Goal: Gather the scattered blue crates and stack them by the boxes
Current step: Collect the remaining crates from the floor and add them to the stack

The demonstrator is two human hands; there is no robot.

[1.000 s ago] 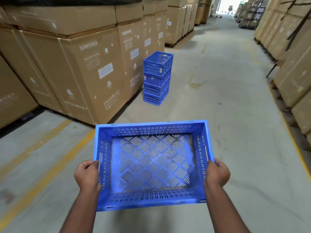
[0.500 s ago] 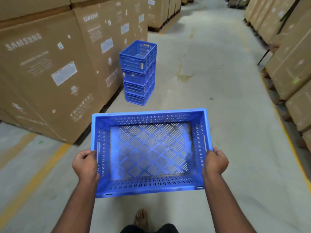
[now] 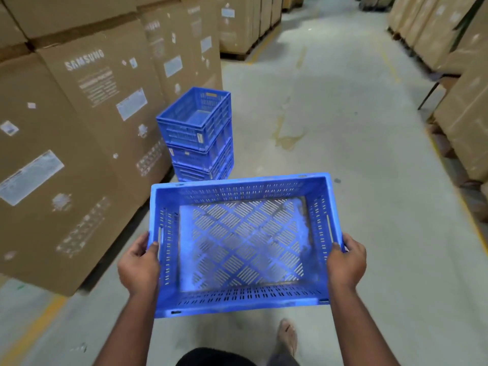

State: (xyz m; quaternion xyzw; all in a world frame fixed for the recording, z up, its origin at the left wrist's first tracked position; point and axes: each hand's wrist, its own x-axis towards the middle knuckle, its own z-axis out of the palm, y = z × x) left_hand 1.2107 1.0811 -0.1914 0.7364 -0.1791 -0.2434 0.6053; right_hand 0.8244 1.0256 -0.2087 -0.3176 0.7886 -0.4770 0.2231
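I carry an empty blue crate (image 3: 243,244) with a slotted bottom, level and in front of me. My left hand (image 3: 138,265) grips its left wall and my right hand (image 3: 346,262) grips its right wall. Just beyond the crate's far rim stands a stack of blue crates (image 3: 198,136), several high, on the floor. The stack sits right beside the tall brown cardboard boxes (image 3: 87,133) on the left. The held crate hides the foot of the stack.
A concrete aisle (image 3: 330,114) runs ahead between the rows of boxes. More cardboard boxes (image 3: 464,107) on pallets line the right side. A yellow floor line (image 3: 34,331) runs at lower left. My foot (image 3: 287,336) shows below the crate.
I have walked forward along the aisle with the crate in both hands. The stack of crates is now much closer, just past the far rim of the held crate.
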